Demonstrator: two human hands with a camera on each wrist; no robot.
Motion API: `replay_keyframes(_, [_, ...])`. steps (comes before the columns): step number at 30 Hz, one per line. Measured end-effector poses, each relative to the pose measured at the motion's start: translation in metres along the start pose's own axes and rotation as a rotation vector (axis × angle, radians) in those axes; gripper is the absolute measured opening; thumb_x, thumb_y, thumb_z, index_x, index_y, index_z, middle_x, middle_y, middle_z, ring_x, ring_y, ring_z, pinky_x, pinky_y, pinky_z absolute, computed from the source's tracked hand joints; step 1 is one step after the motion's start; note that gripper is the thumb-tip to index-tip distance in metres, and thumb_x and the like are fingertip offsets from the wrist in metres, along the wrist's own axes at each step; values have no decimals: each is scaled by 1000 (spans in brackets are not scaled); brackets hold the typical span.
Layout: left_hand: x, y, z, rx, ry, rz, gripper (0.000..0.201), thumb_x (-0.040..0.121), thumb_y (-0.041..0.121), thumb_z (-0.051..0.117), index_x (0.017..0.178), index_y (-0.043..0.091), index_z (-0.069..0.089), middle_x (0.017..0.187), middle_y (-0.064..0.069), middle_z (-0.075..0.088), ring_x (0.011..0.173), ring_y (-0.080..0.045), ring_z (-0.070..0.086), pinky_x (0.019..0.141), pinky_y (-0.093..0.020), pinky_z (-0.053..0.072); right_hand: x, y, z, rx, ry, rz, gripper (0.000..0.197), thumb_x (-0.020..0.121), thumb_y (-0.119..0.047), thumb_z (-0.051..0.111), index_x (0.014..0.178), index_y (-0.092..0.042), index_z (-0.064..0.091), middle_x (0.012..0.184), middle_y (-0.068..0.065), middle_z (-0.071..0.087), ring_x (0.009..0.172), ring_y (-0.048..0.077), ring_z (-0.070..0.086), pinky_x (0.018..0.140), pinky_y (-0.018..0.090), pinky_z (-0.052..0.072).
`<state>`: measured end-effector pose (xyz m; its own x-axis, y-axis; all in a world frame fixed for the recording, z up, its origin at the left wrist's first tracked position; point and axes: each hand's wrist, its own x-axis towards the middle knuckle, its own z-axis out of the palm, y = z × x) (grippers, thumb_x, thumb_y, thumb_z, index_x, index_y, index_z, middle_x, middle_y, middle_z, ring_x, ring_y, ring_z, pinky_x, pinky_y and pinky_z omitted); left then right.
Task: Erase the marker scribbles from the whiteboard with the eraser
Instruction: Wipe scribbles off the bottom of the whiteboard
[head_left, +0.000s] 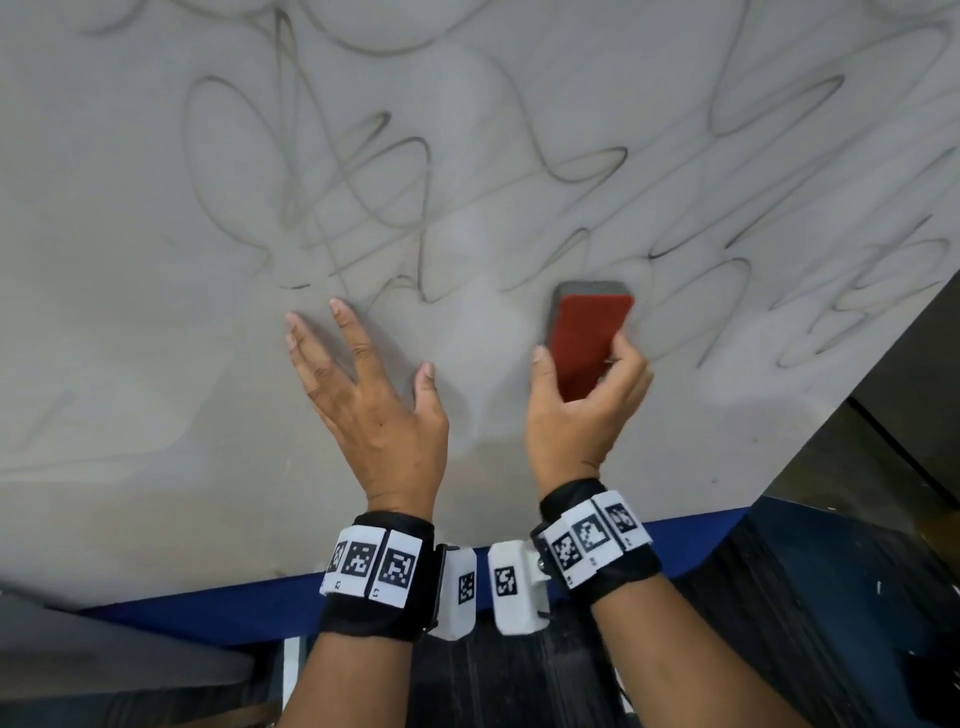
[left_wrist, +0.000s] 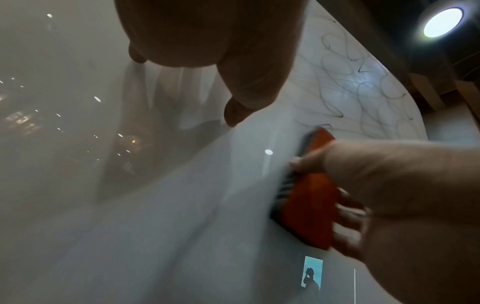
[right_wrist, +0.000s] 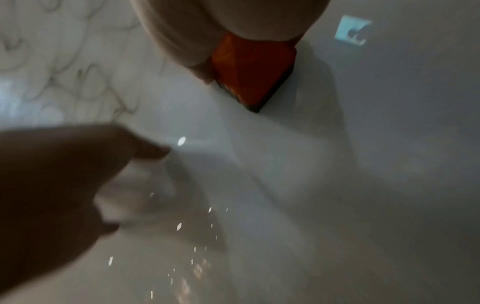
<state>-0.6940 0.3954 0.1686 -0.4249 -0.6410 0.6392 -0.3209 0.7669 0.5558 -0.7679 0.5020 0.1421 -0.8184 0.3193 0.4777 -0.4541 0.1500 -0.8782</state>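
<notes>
The right hand (head_left: 582, 410) grips the eraser (head_left: 587, 338) flat against the whiteboard (head_left: 130, 312); scribbles (head_left: 363, 171) loop just beyond its fingers. The left hand (head_left: 363, 400) rests open alongside. A tilted eraser would likely smear ink; the bracing palm could smudge it.

One eraser (head_left: 587, 338), one whiteboard (head_left: 130, 260), two hands.

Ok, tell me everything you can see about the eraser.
The eraser is a rounded rectangular block with a red back and a dark grey felt-like pad beneath. It lies pad-down against the whiteboard, just below the scribbles. The right hand grips its lower end, thumb on one edge.
</notes>
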Motion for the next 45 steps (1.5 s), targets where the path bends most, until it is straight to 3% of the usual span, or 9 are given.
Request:
replay_keyframes(4, [-5,18,1,-20,10,0,90,87,26,72,158,11,19,162,-27,6,149,-42,9,122,-44,10,-9,2,-6,-133,-225,-174,63,71,-24,85,121,-16,48,113,12,54,105,26,48,87,49,49])
replay_keyframes(10, [-13,60,-4,-98,-129,305,62,85,17,74,142,16,51,140,-8,44,119,-24,44,104,-38,40,10,-6,-21,86,-141,145,55,74,-26,87,114,-12,52,110,3,55,92,6,52,76,14,45])
replay_keyframes(16, [-18,74,4,-89,-416,483,89,82,10,73,157,15,26,142,-1,36,116,-21,43,94,-41,50,20,-2,-37,223,-228,257,29,89,-11,73,92,-35,58,90,-2,70,86,14,69,80,32,57])
replay_keyframes(22, [-31,80,30,126,-214,480,97,78,15,78,155,8,20,140,-10,29,114,-28,37,94,-45,47,37,2,-55,159,-341,127,26,93,-1,62,96,-25,73,90,-5,75,86,11,72,81,41,59])
replay_keyframes(25, [-32,79,36,116,-138,489,93,76,11,74,153,5,22,139,-10,29,113,-30,37,95,-46,45,50,9,-66,39,-204,-75,23,88,-1,65,106,-11,75,107,0,72,102,16,67,91,39,56])
replay_keyframes(28, [-26,81,34,72,3,423,84,78,13,67,151,3,27,138,-9,30,112,-33,38,97,-48,40,68,19,-78,-112,-3,-172,44,82,-3,70,125,-8,65,133,11,60,123,27,52,110,24,36])
replay_keyframes(34, [-18,97,37,81,153,344,82,79,10,65,152,12,29,145,-6,29,119,-30,36,99,-52,39,81,34,-82,-377,-253,-107,113,75,-33,85,159,-28,9,166,13,1,150,30,8,122,45,13])
replay_keyframes(42, [-56,59,66,236,-71,680,82,76,2,68,150,20,37,143,-6,39,114,-28,42,94,-48,36,83,48,-79,-429,-275,-164,116,74,-33,85,159,-27,5,166,14,-5,152,33,3,122,42,10])
replay_keyframes(45, [-50,57,62,216,17,611,83,75,1,71,149,20,38,139,-7,39,114,-29,42,93,-49,37,83,51,-80,-413,-281,-177,116,74,-31,85,159,-28,6,166,13,-5,152,32,3,121,40,8])
